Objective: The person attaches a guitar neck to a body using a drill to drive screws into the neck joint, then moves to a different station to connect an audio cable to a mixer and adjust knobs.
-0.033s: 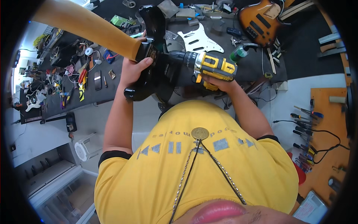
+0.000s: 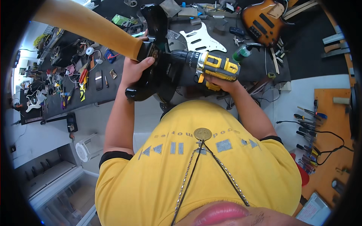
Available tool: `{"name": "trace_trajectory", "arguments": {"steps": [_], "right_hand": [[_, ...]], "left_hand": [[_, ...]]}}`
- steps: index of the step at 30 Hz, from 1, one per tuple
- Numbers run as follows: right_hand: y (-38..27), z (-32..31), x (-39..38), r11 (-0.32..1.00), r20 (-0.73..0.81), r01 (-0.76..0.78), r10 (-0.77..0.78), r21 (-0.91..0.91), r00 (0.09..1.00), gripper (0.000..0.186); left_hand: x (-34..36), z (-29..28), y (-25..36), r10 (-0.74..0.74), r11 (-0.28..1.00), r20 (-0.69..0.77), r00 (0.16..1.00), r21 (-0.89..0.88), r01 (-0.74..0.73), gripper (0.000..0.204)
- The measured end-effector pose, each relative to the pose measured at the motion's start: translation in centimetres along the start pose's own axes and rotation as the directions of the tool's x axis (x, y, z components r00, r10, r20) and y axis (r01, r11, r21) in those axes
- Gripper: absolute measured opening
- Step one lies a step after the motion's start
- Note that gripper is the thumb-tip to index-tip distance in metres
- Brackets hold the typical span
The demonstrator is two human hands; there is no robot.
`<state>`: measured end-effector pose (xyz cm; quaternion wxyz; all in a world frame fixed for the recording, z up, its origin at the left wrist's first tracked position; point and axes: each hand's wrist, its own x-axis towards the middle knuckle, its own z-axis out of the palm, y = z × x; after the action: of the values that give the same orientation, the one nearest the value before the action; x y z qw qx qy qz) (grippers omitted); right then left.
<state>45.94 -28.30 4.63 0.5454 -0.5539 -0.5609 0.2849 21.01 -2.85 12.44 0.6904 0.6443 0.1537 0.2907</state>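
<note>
My left hand (image 2: 135,72) is wrapped around a glossy black electric guitar body (image 2: 156,24) at the joint where a pale wooden neck (image 2: 94,29) meets it. The thumb lies over that joint, and the neck runs off to the upper left. A yellow and black cordless drill (image 2: 220,67) is gripped by my right hand (image 2: 225,84), its handle partly hidden by the fingers. The drill's chuck points left at the guitar, close to the joint. Whether the bit touches a screw is hidden against the dark body.
Behind the guitar a white pickguard (image 2: 205,40) lies on the dark bench (image 2: 226,32). A sunburst guitar body (image 2: 264,19) and a green bottle (image 2: 241,54) sit to the right. Pliers (image 2: 83,76), a phone (image 2: 98,80) and clutter cover the left. Several screwdrivers (image 2: 309,132) hang far right.
The drill's chuck collar appears turned slightly. Both hands and the guitar hold nearly the same place.
</note>
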Motion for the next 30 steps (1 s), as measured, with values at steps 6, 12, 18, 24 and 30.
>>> {"name": "trace_trajectory", "arguments": {"steps": [6,12,18,24,30], "right_hand": [[1.4,0.2,-1.1,0.964,0.0,-0.166,0.17,0.21,0.985,0.036],[-1.1,-0.2,-0.2,0.993,0.06,-0.038,0.032,0.113,0.998,0.033],[-3.9,-3.0,-5.0,0.994,-0.063,-0.072,0.066,-0.087,0.996,0.035],[-4.6,-4.7,-15.8,0.902,-0.445,-0.362,0.231,-0.236,0.865,0.062],[-3.9,-4.1,-21.9,0.671,-0.711,-0.7,0.367,-0.244,0.6,0.076]], "left_hand": [[0.6,0.9,-0.1,0.045,0.998,-0.002,0.999,0.045,-0.045,0.063],[-0.4,-0.9,-0.9,0.058,0.991,-0.005,0.998,0.124,-0.057,0.071],[-0.8,0.3,-1.1,0.131,0.985,0.015,0.991,0.115,-0.132,0.072],[-1.7,-2.3,-2.1,0.083,0.994,-0.043,0.996,0.068,-0.08,0.072],[-1.9,-1.2,-1.3,0.095,0.989,-0.142,0.985,0.125,-0.077,0.078]]}}
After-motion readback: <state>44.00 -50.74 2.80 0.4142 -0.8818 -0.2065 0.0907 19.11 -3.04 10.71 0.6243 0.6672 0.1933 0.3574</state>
